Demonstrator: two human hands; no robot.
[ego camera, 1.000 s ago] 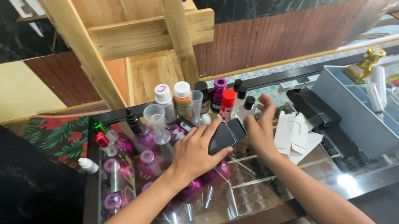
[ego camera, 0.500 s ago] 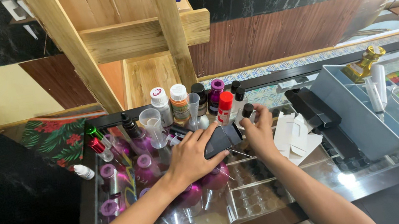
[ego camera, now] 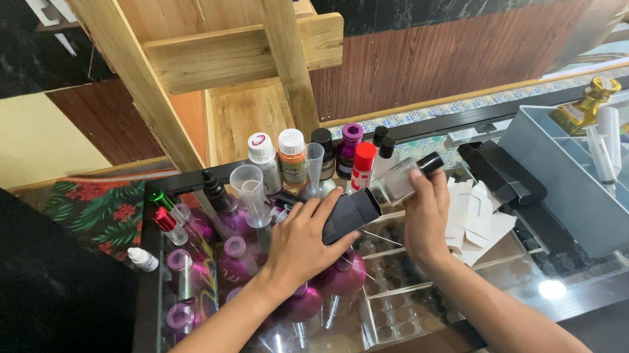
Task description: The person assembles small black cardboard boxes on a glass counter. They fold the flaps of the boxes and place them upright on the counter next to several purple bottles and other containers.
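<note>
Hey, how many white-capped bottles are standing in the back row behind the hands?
2. A white-capped bottle stands left of its neighbour, an orange-labelled white-capped bottle, both behind the left hand. A small white dropper bottle lies apart at far left; others may be hidden.

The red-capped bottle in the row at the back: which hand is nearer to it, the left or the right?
The right. The right hand, holding a small clear bottle, is just right of the red-capped bottle. The left hand, holding a black box, sits lower left, farther off.
</note>
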